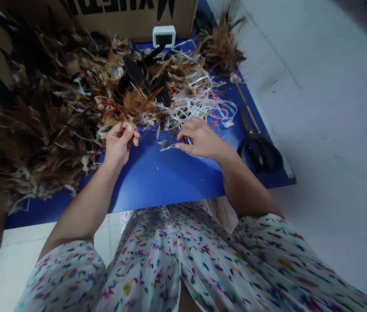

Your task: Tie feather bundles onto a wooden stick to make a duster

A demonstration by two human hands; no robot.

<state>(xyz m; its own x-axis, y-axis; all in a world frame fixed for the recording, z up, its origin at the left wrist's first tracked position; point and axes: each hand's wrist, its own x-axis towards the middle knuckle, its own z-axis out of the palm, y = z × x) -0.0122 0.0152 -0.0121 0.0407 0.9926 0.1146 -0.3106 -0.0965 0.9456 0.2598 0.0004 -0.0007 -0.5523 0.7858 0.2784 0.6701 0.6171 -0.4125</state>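
Note:
My left hand (120, 141) is closed in a pinch, thumb against forefinger, at the near edge of a feather heap. Brown feathers (137, 102) rise from its fingertips; their lower ends are hidden by the fingers. To the right, my right hand (201, 141) is curled palm down just above the blue table. A thin whitish plastic strip (168, 147) runs in under its thumb, and the fingers close around it. Right behind this hand lies a tangle of white plastic strips (199, 106) mixed with red ones. A small tuft of feather (163, 142) lies between the hands.
Brown and black feathers (53, 117) cover the left and back of the blue table (167, 182). Black-handled scissors (261, 154) and a feather duster (225, 45) with a thin stick lie at right. A white-framed device (164, 36) stands before a cardboard box (115, 24).

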